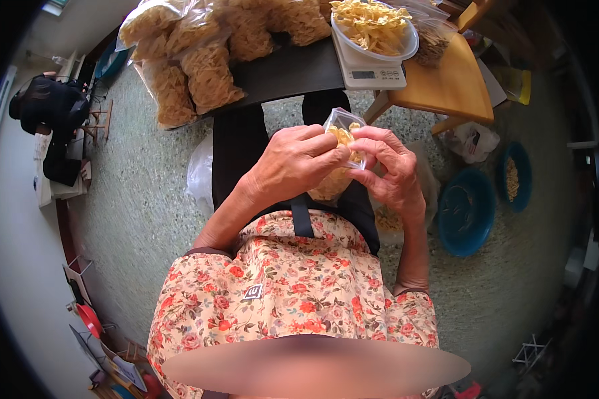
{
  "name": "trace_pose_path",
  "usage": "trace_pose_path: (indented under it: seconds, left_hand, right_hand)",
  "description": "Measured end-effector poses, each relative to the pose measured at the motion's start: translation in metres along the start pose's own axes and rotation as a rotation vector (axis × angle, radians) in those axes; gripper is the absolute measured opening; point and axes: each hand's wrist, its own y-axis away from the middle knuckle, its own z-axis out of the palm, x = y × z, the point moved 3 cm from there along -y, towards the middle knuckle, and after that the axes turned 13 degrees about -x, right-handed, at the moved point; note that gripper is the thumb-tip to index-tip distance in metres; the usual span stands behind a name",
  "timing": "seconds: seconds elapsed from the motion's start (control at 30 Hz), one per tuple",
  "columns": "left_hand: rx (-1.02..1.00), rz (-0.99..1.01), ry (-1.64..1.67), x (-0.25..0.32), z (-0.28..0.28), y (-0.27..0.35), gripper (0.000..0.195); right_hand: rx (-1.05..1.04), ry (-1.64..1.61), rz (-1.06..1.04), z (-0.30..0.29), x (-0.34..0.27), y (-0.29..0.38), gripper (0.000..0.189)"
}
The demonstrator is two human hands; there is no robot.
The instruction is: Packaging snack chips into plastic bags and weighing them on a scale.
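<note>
A clear plastic bag (329,185) partly filled with pale yellow dried strips is held upright above my lap. My left hand (299,157) grips one side of the bag's mouth, its fingers curled at the opening. On the other side, my right hand (389,164) pinches the bag's edge between thumb and fingers. Yellow strips show inside the mouth, between both hands. Beyond them, a white digital kitchen scale (369,75) carries a translucent plastic bowl (412,47) heaped with dried yellow strips (369,25).
Several filled plastic bags (212,75) lie on a dark table (289,75). A wooden chair (444,85) stands to the right, bearing a bag of brown sticks (431,45). Blue basins (466,212) rest on the floor at right. A person in black (55,104) sits far left.
</note>
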Motion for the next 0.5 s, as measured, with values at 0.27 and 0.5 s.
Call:
trace_pose_path:
  seconds: [0.27, 0.5]
  left_hand:
    - [-0.029, -0.032, -0.023, 0.001, -0.004, 0.024, 0.023]
    - [-0.104, -0.037, 0.073, 0.006, -0.019, 0.035, 0.022]
  right_hand:
    - [-0.110, 0.100, -0.020, 0.008, -0.014, 0.001, 0.031]
    - [-0.115, 0.043, 0.001, 0.016, -0.023, 0.010, 0.037]
